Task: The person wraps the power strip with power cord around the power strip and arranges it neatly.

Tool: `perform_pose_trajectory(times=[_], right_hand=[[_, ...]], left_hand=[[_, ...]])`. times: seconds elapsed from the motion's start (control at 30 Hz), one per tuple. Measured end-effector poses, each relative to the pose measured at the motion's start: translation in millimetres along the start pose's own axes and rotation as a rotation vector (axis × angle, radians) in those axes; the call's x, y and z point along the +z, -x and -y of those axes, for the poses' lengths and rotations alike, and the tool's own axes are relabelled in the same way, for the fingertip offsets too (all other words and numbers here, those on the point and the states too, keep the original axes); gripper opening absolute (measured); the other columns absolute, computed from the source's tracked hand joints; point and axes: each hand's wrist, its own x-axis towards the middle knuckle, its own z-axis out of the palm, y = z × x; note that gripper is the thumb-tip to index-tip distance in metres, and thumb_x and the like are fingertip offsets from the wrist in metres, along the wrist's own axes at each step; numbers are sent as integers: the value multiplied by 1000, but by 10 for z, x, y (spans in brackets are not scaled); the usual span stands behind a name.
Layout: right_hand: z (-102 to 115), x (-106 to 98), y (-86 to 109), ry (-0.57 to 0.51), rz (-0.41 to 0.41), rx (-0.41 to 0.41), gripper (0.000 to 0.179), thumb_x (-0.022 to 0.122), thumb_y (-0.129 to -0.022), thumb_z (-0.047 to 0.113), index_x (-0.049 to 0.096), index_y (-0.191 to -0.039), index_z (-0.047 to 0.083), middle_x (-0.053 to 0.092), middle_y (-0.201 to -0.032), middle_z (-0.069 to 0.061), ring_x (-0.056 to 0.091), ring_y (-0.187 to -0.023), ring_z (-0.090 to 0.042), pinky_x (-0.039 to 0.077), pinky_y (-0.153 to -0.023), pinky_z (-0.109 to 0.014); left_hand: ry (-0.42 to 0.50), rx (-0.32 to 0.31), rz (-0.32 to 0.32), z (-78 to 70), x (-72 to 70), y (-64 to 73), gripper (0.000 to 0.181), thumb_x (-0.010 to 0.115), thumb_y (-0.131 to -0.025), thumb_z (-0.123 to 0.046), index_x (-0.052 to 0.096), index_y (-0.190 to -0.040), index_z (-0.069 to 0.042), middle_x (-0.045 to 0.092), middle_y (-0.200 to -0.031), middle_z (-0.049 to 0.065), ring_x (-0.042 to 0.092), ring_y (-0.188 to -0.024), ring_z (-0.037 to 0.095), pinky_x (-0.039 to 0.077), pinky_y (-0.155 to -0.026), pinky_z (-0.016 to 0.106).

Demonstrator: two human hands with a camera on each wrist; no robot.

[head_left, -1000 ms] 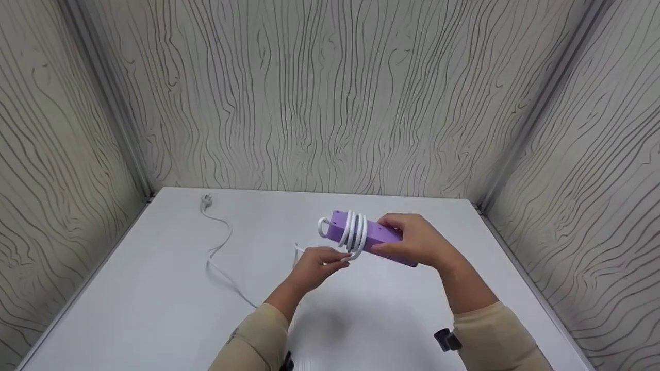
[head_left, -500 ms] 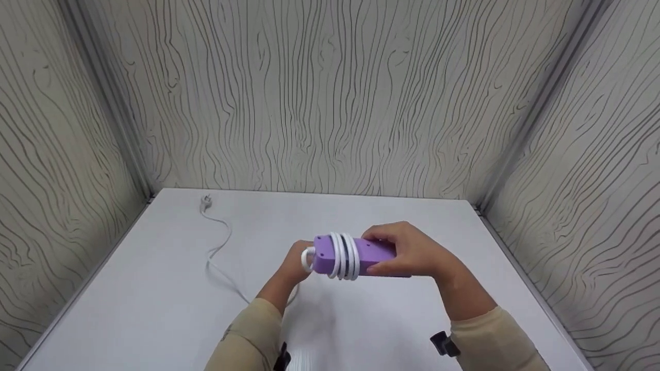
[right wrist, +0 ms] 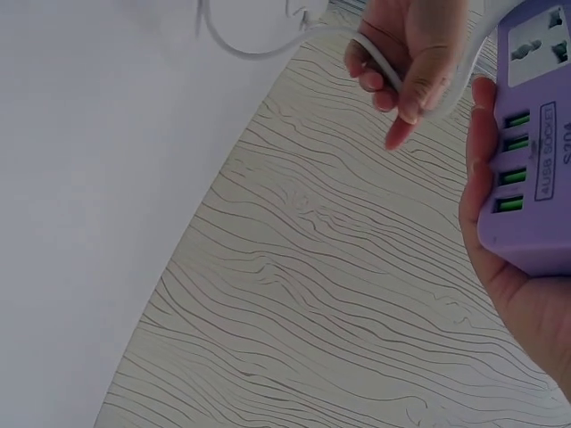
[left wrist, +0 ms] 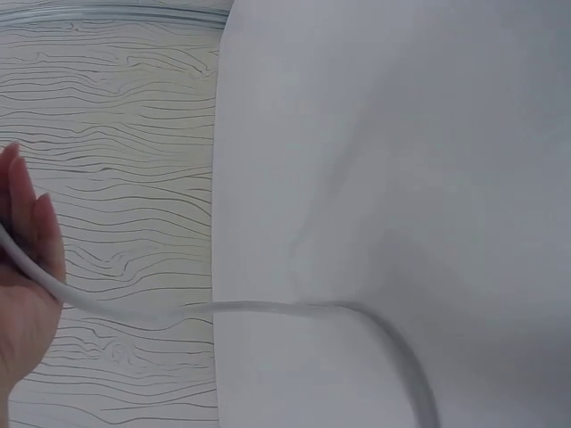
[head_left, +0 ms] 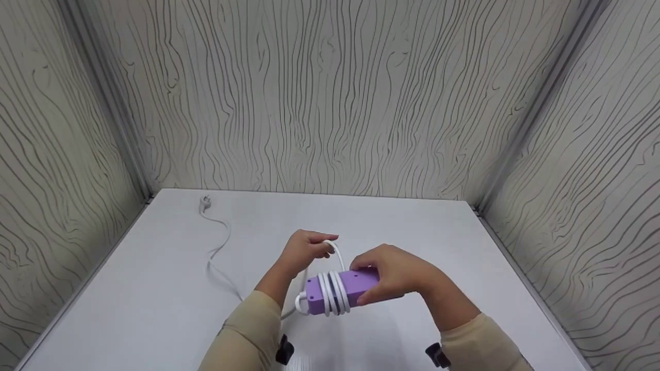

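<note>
My right hand point(head_left: 394, 273) grips one end of a purple power strip point(head_left: 362, 282) above the table. Its socket face, with several green USB ports, shows in the right wrist view, where fingers point(right wrist: 482, 143) wrap the strip's edge. Several turns of white power cord point(head_left: 334, 293) lie around the strip's other end. Just beyond the strip, my left hand point(head_left: 304, 251) pinches the cord between thumb and fingers, and a loop rises from the strip to it. In the left wrist view the cord point(left wrist: 134, 314) runs from the palm down across the picture.
The cord's free length trails over the white table point(head_left: 154, 288) to its plug point(head_left: 205, 202) near the back left corner. Wood-patterned panels point(head_left: 319, 103) stand behind the table and on both sides.
The power strip has come down, nearer to me and a little left. My left hand went from in front of the strip, behind it, and up to its far side, carrying the cord.
</note>
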Motion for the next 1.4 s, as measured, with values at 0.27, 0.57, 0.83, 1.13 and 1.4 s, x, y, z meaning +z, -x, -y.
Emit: perform_pose_trajectory(times=[0.27, 0.57, 0.83, 1.13, 1.4], right_hand=[[-116, 163, -64, 27, -10, 147, 34, 75, -66, 45, 64, -90, 23, 58, -76, 14, 53, -67, -6, 45, -59, -23], [-260, 268, -125, 24, -36, 361, 38, 75, -64, 49, 63, -87, 20, 57, -75, 10, 53, -68, -11, 45, -58, -29], [-382, 301, -169, 34, -94, 463, 45, 76, -63, 48, 63, -90, 15, 58, -78, 6, 53, -71, -14, 47, -63, -33], [-464, 275, -223, 14, -158, 576, 45, 76, -63, 48, 64, -91, 15, 59, -77, 4, 54, -70, -15, 48, -63, -34], [-540, 250, -264, -36, -208, 696, 52, 76, -62, 51, 63, -96, 13, 60, -80, 1, 55, -71, -18, 49, -60, -34]], left_hand=[[33, -10, -75, -81, 14, 19, 16, 58, -84, -10, 71, -93, -7, 67, -79, 3, 63, -72, 16, 53, -69, 30], [54, -57, -115, -128, 65, 51, 9, 63, -82, -13, 71, -84, -9, 66, -76, 4, 63, -70, 15, 53, -70, 29], [105, -106, -114, -175, 121, 97, 18, 68, -81, -24, 69, -85, -6, 63, -73, 3, 56, -65, 13, 51, -61, 26], [134, -153, -132, -265, 206, 127, 21, 68, -81, -29, 67, -83, -8, 58, -72, 2, 54, -64, 13, 49, -59, 26], [170, -128, -95, -320, 304, 177, 24, 67, -82, -34, 66, -81, -10, 54, -70, 1, 48, -65, 14, 45, -58, 25]])
